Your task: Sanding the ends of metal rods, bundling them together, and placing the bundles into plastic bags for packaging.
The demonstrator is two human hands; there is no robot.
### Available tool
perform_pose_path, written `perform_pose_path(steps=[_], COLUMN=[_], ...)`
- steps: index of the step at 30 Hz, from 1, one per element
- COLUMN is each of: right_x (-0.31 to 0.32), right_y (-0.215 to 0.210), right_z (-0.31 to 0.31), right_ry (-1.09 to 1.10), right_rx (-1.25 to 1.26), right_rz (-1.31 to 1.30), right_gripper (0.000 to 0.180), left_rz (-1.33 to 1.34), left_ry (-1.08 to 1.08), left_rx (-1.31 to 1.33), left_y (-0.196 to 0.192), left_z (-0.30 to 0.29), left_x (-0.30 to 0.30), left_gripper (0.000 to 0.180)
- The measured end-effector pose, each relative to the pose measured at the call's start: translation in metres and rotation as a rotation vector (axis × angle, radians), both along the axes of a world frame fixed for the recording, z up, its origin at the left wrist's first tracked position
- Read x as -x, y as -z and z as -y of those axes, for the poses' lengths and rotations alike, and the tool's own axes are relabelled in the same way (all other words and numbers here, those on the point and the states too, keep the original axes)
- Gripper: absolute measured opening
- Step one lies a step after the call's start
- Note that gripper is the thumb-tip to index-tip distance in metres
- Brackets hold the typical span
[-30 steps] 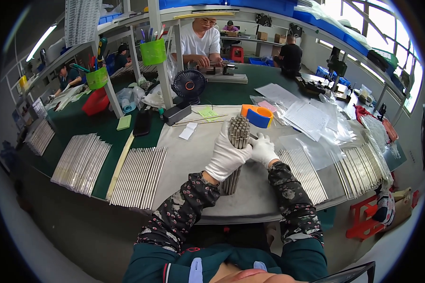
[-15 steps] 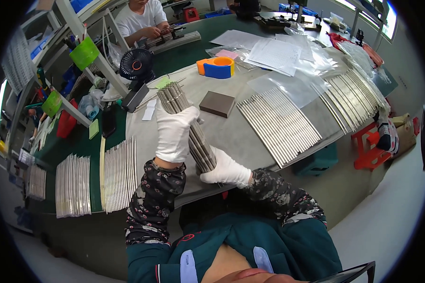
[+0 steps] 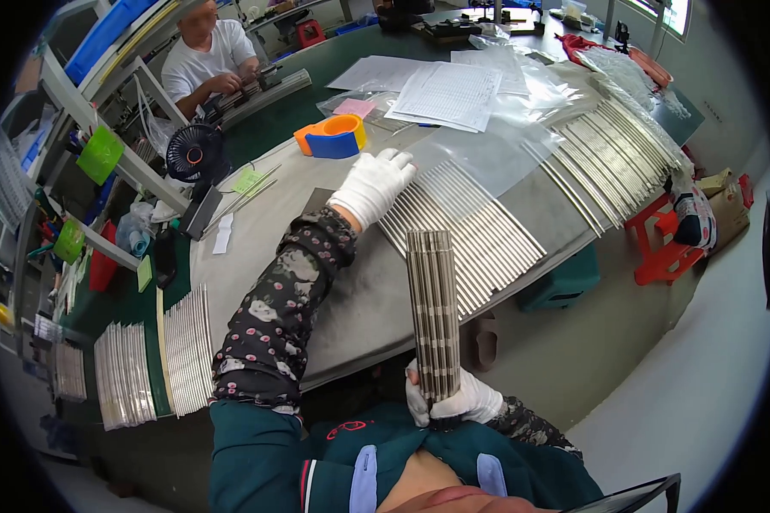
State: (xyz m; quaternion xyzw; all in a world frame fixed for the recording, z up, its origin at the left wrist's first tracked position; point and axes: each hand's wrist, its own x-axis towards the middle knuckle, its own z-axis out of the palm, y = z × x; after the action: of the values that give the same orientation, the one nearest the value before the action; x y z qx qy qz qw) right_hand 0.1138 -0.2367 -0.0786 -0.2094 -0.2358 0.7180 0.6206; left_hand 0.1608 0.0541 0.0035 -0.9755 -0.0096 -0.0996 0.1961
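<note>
My right hand [image 3: 466,400], in a white glove, is closed round the lower end of a bundle of slim metal rods [image 3: 434,308]. The bundle stands nearly upright close to my body, beyond the table's front edge. Stretched out over the table, my gloved left hand [image 3: 375,186] has its fingers apart at the left upper edge of a row of metal rods [image 3: 488,248]; its fingertips seem to touch that edge. A flat dark block [image 3: 318,200] shows only partly behind my left sleeve.
Farther right lies another rod row [image 3: 616,158], with clear plastic film [image 3: 496,158] between. An orange and blue tape dispenser [image 3: 334,137] and paper sheets [image 3: 449,94] lie beyond my left hand. More rods [image 3: 188,346] and a fan [image 3: 197,154] stand left. A co-worker [image 3: 210,60] sits across.
My left hand has let go of the rod bundle and moved right to the row of rods. My right hand has drawn the bundle rightward and toward my body, turning it upright. The view has shifted.
</note>
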Motion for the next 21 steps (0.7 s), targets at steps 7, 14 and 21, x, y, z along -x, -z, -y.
perform_pose_path(steps=[7,14,21], right_x=[-0.017,-0.021,-0.016], right_y=[0.012,0.012,0.001], right_z=[0.013,0.006,0.006], right_ry=[0.052,0.023,0.004], right_rx=[-0.010,-0.044,-0.063], right_rz=[0.036,-0.009,0.010], right_gripper=[0.048,0.047,0.045], left_rz=[-0.042,-0.123,0.007], left_ry=[0.183,0.056,0.233], left_rx=[-0.064,-0.076,-0.076], left_y=[0.039,0.034,0.004], left_z=[-0.020,-0.027,-0.022], left_x=[-0.063,-0.049,-0.031], left_gripper=[0.025,0.008,0.016])
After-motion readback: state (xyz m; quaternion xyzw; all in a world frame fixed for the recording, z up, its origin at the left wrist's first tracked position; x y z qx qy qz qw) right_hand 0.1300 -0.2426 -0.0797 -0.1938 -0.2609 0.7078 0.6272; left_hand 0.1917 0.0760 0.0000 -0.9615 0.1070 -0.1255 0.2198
